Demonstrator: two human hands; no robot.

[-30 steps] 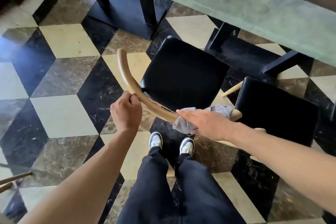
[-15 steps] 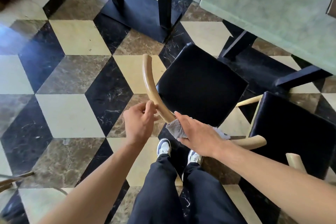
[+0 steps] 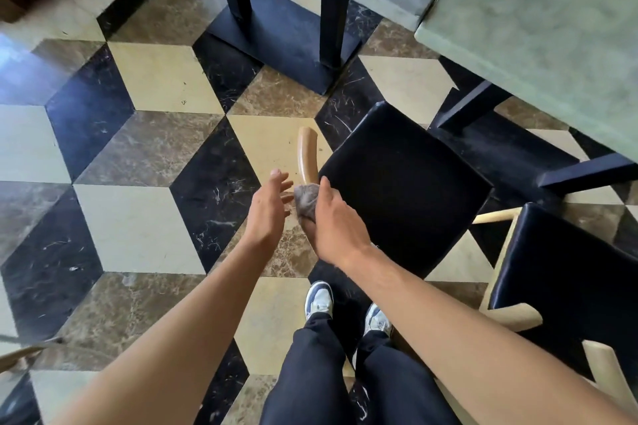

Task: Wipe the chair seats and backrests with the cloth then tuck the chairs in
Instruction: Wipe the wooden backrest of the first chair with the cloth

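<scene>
A chair with a black padded seat point(image 3: 400, 190) and a curved light-wood backrest rail point(image 3: 307, 157) stands in front of me, pulled out from the green table point(image 3: 538, 21). My right hand point(image 3: 336, 224) grips a grey cloth point(image 3: 305, 197) wrapped round the rail near its left end. Just left of the rail, my left hand point(image 3: 267, 207) hovers with straight fingers and holds nothing. A second black-seated chair point(image 3: 566, 272) with wooden arms stands to the right.
Black table legs and flat base plates point(image 3: 286, 34) stand on the patterned marble floor beyond the chair. Another wooden chair's rail point(image 3: 24, 352) shows at the lower left edge. My legs and shoes point(image 3: 319, 300) are directly behind the chair.
My right hand slid the cloth leftward along the backrest rail toward its end. My left hand let go of the rail and opened beside it.
</scene>
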